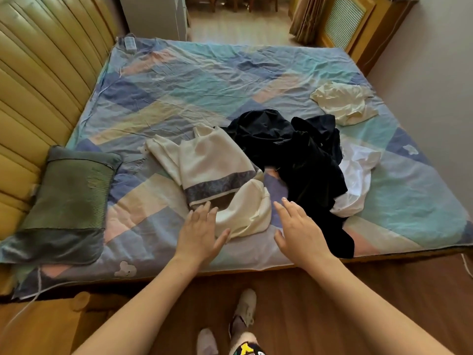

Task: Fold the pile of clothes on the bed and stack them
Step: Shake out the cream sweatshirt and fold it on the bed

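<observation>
A loose pile of clothes lies on the bed [179, 80]. Nearest me is a cream top with a grey patterned hem [215, 162], spread half flat. Right of it sits a crumpled heap of dark navy clothes [302, 155] over a white garment [358, 175]. A separate cream garment [343, 101] lies further back right. My left hand [199, 234] hovers with fingers spread at the cream top's near edge, fingertips touching or just above the fabric. My right hand [299, 231] is held flat with straight fingers beside the dark heap, holding nothing.
A green and grey pillow [69, 201] lies at the bed's left near corner by the padded headboard [38, 80]. A small remote-like object [130, 43] rests at the far left corner. The wooden floor [384, 303] and my shoes [245, 308] are below.
</observation>
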